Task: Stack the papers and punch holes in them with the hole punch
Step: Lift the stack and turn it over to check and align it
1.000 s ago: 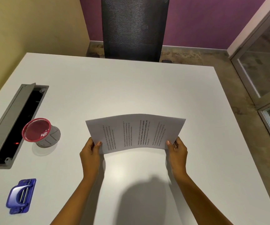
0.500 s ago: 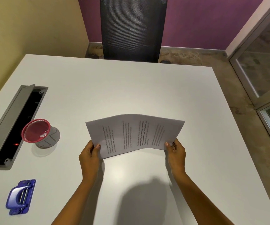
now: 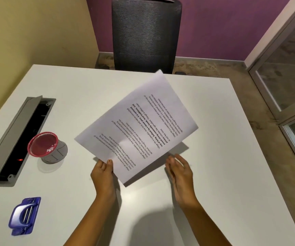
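A stack of printed white papers (image 3: 139, 125) hangs tilted above the white table (image 3: 223, 157), its far corner pointing toward the chair. My left hand (image 3: 103, 173) pinches the stack's near left edge, thumb on top. Just right of the papers' near corner, my right hand (image 3: 180, 170) is off them, fingers spread and empty. The blue hole punch (image 3: 24, 215) lies flat on the table at the near left, well apart from both hands.
A red mesh cup (image 3: 44, 146) lies tipped on its side left of the papers. Behind it is an open grey cable tray (image 3: 10, 137) set into the table. A black mesh chair (image 3: 145, 34) stands at the far edge. A glass door (image 3: 288, 71) is at the right.
The papers were held level by both hands; now the right hand has let go and the left hand has swung the stack up and turned it diagonally.
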